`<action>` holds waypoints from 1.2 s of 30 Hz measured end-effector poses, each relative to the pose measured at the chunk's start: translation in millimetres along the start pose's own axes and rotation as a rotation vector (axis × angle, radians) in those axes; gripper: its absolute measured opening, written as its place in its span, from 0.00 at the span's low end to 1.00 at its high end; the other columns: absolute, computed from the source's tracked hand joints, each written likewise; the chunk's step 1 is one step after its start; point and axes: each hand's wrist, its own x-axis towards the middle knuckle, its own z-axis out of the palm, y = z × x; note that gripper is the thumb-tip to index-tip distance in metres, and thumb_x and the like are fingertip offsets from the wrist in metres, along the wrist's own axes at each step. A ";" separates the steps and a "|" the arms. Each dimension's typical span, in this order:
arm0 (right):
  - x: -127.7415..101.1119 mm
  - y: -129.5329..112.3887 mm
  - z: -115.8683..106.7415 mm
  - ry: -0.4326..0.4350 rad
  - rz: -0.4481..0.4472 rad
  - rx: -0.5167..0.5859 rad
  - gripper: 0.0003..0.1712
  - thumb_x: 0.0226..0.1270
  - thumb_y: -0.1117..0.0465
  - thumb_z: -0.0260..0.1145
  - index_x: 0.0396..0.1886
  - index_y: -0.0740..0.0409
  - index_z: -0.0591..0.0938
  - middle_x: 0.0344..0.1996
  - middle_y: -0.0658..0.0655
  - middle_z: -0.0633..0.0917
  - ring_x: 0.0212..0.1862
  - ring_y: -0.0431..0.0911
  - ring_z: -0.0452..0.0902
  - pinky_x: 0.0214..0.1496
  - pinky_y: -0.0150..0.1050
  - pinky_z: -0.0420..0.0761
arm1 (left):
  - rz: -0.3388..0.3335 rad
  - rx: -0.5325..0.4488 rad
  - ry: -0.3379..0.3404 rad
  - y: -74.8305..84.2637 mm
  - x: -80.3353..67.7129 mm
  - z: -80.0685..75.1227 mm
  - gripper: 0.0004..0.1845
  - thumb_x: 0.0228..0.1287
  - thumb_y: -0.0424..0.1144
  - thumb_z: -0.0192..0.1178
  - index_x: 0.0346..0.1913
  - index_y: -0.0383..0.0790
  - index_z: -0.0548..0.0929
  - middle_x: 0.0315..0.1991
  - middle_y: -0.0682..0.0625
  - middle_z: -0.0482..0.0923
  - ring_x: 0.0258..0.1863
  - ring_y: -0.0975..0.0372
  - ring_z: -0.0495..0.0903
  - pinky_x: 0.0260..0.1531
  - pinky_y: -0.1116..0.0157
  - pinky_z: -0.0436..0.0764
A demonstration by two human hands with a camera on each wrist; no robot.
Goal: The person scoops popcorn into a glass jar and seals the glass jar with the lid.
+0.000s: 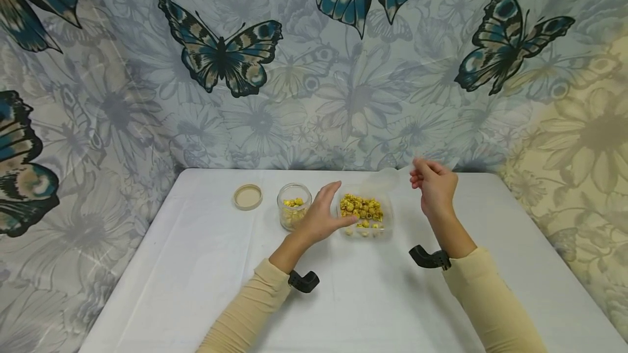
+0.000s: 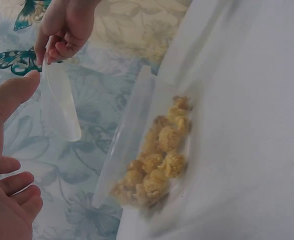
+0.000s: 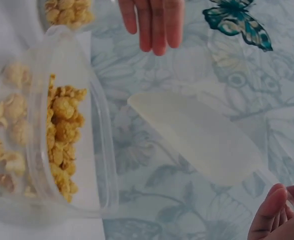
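One clear plastic tub [image 1: 388,215] stands on the white surface [image 1: 196,266], holding popcorn [image 1: 363,207] in too many overlapping pieces to count surely. To the tub's left stands one round glass jar [image 1: 289,215], uncovered and partly filled with the same yellow popcorn; farther left of the tub, past the jar, lies one round lid [image 1: 247,197] with a tan rim. Of the two hands, the right hand [image 1: 435,187], raised to the right of the tub, pinches the handle of one translucent scoop [image 3: 202,140], whose blade hangs in the air beyond the tub's far right side. The left hand [image 1: 321,218], fingers extended and thumb spread, holds nothing at the tub's left side. Behind the tub, the patterned backdrop [image 1: 353,108] shows five large dark-edged butterflies, three cut off by the head view's edge.
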 end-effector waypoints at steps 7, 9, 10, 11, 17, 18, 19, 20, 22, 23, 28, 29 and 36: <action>2.3 11.4 -4.6 0.028 -0.064 -0.099 0.03 0.61 0.68 0.68 0.30 0.66 0.84 0.13 0.51 0.81 0.12 0.39 0.73 0.13 0.27 0.74 | -0.016 0.007 -0.024 -4.2 0.7 9.2 0.48 0.59 0.53 0.68 0.77 0.43 0.54 0.77 0.44 0.51 0.75 0.48 0.55 0.69 0.45 0.65; 2.4 13.9 -5.6 0.031 -0.086 -0.136 0.04 0.62 0.69 0.68 0.27 0.62 0.84 0.13 0.50 0.81 0.12 0.38 0.73 0.13 0.26 0.73 | -0.030 0.016 -0.036 -6.6 1.2 11.8 0.48 0.59 0.55 0.67 0.77 0.44 0.54 0.77 0.45 0.52 0.75 0.49 0.55 0.69 0.45 0.66; 2.2 14.7 -5.8 0.033 -0.099 -0.154 0.06 0.62 0.69 0.68 0.26 0.60 0.84 0.13 0.49 0.80 0.12 0.38 0.73 0.13 0.26 0.73 | -0.032 0.017 -0.038 -7.4 1.3 13.1 0.48 0.59 0.55 0.67 0.77 0.43 0.54 0.77 0.45 0.52 0.75 0.49 0.56 0.69 0.46 0.66; 2.0 15.6 -6.2 0.033 -0.112 -0.174 0.07 0.62 0.69 0.67 0.24 0.58 0.84 0.13 0.49 0.80 0.12 0.37 0.73 0.13 0.25 0.73 | -0.036 0.018 -0.042 -8.4 1.3 14.2 0.48 0.59 0.55 0.66 0.77 0.43 0.54 0.77 0.45 0.52 0.75 0.49 0.56 0.69 0.46 0.66; -0.9 20.5 -7.9 0.028 -0.242 -0.355 0.06 0.64 0.66 0.67 0.31 0.67 0.84 0.13 0.43 0.80 0.13 0.34 0.73 0.14 0.24 0.73 | -0.060 0.037 -0.049 -13.3 1.9 21.3 0.48 0.59 0.54 0.67 0.76 0.41 0.55 0.76 0.43 0.53 0.75 0.49 0.56 0.70 0.47 0.65; -1.5 21.5 -8.1 0.025 -0.276 -0.394 0.08 0.64 0.66 0.66 0.32 0.69 0.85 0.13 0.41 0.79 0.13 0.33 0.73 0.15 0.24 0.73 | -0.066 0.046 -0.047 -14.3 2.2 22.6 0.49 0.59 0.54 0.67 0.76 0.40 0.55 0.76 0.43 0.53 0.75 0.48 0.56 0.69 0.46 0.65; -2.3 22.6 -8.3 0.022 -0.314 -0.434 0.10 0.64 0.65 0.66 0.33 0.71 0.85 0.13 0.40 0.79 0.13 0.32 0.73 0.15 0.23 0.73 | -0.073 0.055 -0.044 -15.5 2.6 23.8 0.49 0.58 0.54 0.67 0.76 0.40 0.55 0.76 0.43 0.53 0.75 0.48 0.57 0.69 0.46 0.66; -3.0 23.5 -8.4 0.017 -0.350 -0.469 0.11 0.65 0.65 0.66 0.33 0.73 0.85 0.12 0.38 0.78 0.13 0.32 0.72 0.15 0.23 0.73 | -0.079 0.071 -0.041 -16.8 3.0 25.0 0.49 0.58 0.55 0.68 0.76 0.40 0.55 0.76 0.42 0.53 0.74 0.48 0.57 0.69 0.47 0.66; -4.1 25.9 -8.4 0.010 -0.420 -0.536 0.12 0.65 0.64 0.65 0.33 0.74 0.85 0.13 0.37 0.78 0.14 0.30 0.72 0.16 0.22 0.72 | -0.089 0.091 -0.034 -19.2 3.4 27.1 0.50 0.58 0.55 0.68 0.76 0.40 0.55 0.75 0.42 0.54 0.74 0.48 0.58 0.68 0.47 0.67; -4.9 27.0 -8.3 0.008 -0.455 -0.567 0.12 0.65 0.64 0.65 0.32 0.73 0.86 0.13 0.37 0.78 0.14 0.29 0.72 0.16 0.22 0.72 | -0.094 0.100 -0.032 -20.4 3.7 28.0 0.50 0.57 0.56 0.68 0.76 0.40 0.55 0.75 0.42 0.54 0.74 0.48 0.59 0.68 0.47 0.67; -7.0 31.6 -6.3 0.008 -0.617 -0.672 0.10 0.63 0.68 0.65 0.29 0.73 0.86 0.17 0.58 0.83 0.16 0.23 0.68 0.19 0.18 0.70 | -0.109 0.117 -0.021 -25.5 4.4 32.5 0.51 0.56 0.58 0.68 0.76 0.39 0.55 0.75 0.41 0.54 0.73 0.47 0.59 0.69 0.48 0.67; -7.7 32.4 -5.5 0.007 -0.651 -0.695 0.09 0.63 0.68 0.66 0.29 0.73 0.86 0.18 0.62 0.83 0.16 0.23 0.68 0.20 0.17 0.69 | -0.113 0.121 -0.019 -26.3 4.6 33.2 0.52 0.56 0.58 0.68 0.76 0.39 0.55 0.75 0.41 0.54 0.73 0.47 0.59 0.68 0.48 0.67; -12.5 39.0 6.0 -0.094 -0.959 -0.905 0.06 0.57 0.73 0.66 0.22 0.71 0.84 0.16 0.65 0.81 0.19 0.46 0.72 0.24 0.34 0.70 | -0.130 0.140 -0.003 -32.7 5.6 38.3 0.53 0.57 0.58 0.68 0.76 0.35 0.53 0.75 0.39 0.54 0.74 0.47 0.59 0.69 0.48 0.67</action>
